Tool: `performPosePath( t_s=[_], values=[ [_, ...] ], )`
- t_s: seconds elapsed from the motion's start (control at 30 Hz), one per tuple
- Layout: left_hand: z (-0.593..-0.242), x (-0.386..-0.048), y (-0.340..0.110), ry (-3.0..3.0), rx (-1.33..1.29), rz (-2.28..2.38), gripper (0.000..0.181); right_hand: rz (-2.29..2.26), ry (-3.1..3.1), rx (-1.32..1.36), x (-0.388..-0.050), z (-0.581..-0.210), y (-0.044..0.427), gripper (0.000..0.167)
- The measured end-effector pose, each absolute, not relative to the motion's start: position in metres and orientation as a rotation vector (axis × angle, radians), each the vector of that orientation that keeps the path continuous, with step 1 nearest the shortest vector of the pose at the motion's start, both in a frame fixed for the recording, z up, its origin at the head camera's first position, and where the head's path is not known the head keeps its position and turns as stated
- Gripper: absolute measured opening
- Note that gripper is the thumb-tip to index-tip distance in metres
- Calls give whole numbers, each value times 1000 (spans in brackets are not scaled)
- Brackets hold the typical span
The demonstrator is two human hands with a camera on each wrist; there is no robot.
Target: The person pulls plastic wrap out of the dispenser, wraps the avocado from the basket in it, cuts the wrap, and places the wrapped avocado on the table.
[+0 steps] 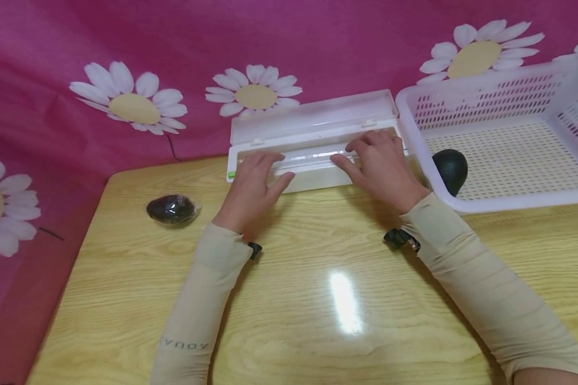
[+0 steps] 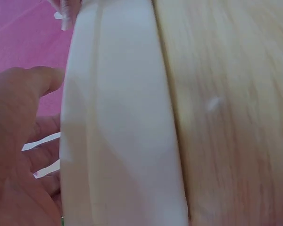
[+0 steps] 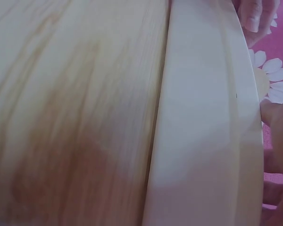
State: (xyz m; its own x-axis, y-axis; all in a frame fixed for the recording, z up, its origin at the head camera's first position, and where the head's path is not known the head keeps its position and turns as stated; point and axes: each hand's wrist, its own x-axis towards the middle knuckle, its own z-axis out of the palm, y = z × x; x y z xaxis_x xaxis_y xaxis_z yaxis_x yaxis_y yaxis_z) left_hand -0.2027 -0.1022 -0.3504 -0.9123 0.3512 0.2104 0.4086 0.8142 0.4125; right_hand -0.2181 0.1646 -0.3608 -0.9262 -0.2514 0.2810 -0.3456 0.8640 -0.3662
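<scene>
A long white cling film dispenser lies at the back of the table, its lid raised. Inside it lies a shiny clear roll of film. My left hand reaches over the left end of the dispenser, thumb apart from the fingers. Over the right end is my right hand, fingers bent above the roll and thumb spread. Whether any fingertips touch the film cannot be made out. Both wrist views show the dispenser's white front wall beside the fingers. A dark avocado in clear film lies left of my left hand.
A white plastic basket stands on the right, close to the dispenser's right end, with a dark avocado inside. Behind the table hangs a pink cloth with daisies. A green tab sits at the dispenser's left end.
</scene>
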Motion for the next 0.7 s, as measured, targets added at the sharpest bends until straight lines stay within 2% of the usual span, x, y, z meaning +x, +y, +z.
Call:
performPosePath(
  t_s=[0.23,0.7],
  values=[
    [-353,-202,-100,-2958,-558,-646,59,538,-2830,492,-217,-361,165,54],
    [-355,-201,-99,-2987,-524,-548,61,455,-2871,500,-215,-358,163,54]
  ],
)
